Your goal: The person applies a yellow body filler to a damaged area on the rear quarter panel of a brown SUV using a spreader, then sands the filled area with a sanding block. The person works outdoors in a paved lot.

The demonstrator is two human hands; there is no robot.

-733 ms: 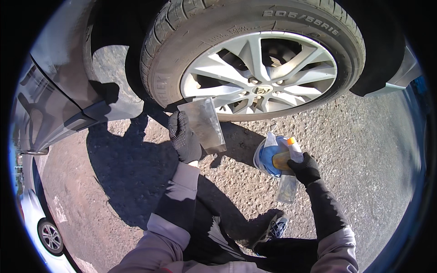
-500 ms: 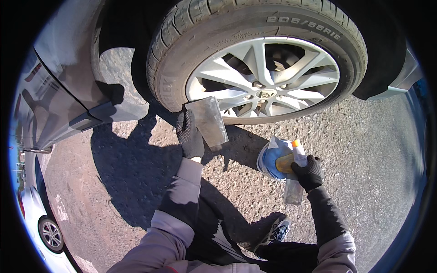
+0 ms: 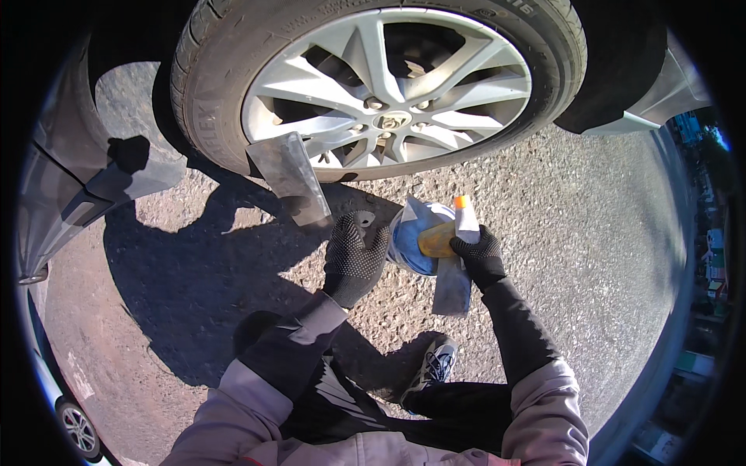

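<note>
A flat rectangular metal plate [image 3: 291, 179] rests tilted against the lower left of the wheel's tyre [image 3: 214, 140]. My left hand [image 3: 353, 260], in a dark dotted glove, is right of it, apart from its lower corner. Its fingers are bent, with a gap at the thumb. My right hand [image 3: 480, 256] grips a bundle: a yellow piece [image 3: 437, 239], a white piece with an orange end [image 3: 466, 219] and a flat grey blade [image 3: 452, 287]. Behind them is a round clear-walled tub [image 3: 400, 260] with blue inside. I cannot tell whether it stands on the ground or is held.
The silver alloy rim [image 3: 388, 120] and tyre of a parked car fill the top. Its dark body panel [image 3: 78, 175] is at the left. Rough sunlit pavement [image 3: 590, 272] lies around. My shoe [image 3: 437, 361] is below the tub, and another car's wheel [image 3: 78, 427] shows lower left.
My left hand has let go of the metal plate, which stays against the wheel, and has moved right toward the tub. My right hand keeps its bundle. The whole view has shifted.
</note>
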